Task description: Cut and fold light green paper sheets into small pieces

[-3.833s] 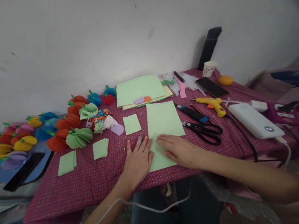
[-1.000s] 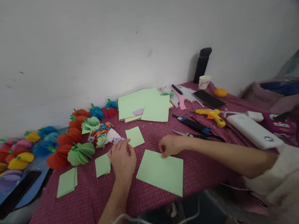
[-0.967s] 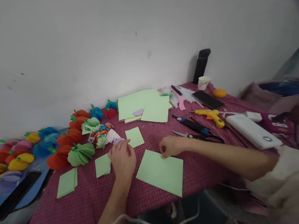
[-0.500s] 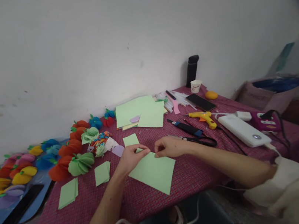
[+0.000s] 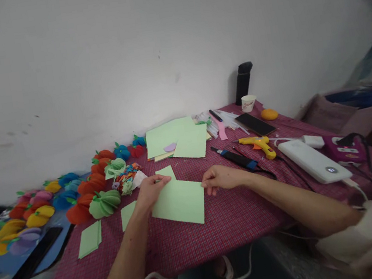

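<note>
Two bare hands, centre of the frame, with one light green sheet [image 5: 179,203] between them. Left hand [image 5: 153,188]: thumb and fingers pinching the sheet's upper left corner. Right hand [image 5: 218,179]: thumb and forefinger closed at its upper right corner, remaining fingers curled. Sheet: mid-frame, above the red checked tablecloth [image 5: 234,218] or resting on it; cannot tell which.

One small green card [image 5: 167,171], partly covered, just behind the sheet's upper edge. Green cards in two further lots, lower left of centre: one pile [image 5: 88,240] in full view, one lot [image 5: 127,212] partly hidden by the left arm.

Paper pumpkins [image 5: 104,204], assorted colours, many, left of frame. Paper scraps [image 5: 129,178], mixed, beside them.

Large green sheets [image 5: 189,141], stacked, upper centre, bearing one lilac paper piece [image 5: 170,147].

Right of centre: one black-and-blue tool [image 5: 236,157]; one yellow glue gun [image 5: 260,144]; one dark phone [image 5: 255,123]; one white power bank [image 5: 310,160].

Upper right: one paper cup [image 5: 248,103], upright, near one black bottle [image 5: 243,85].
</note>
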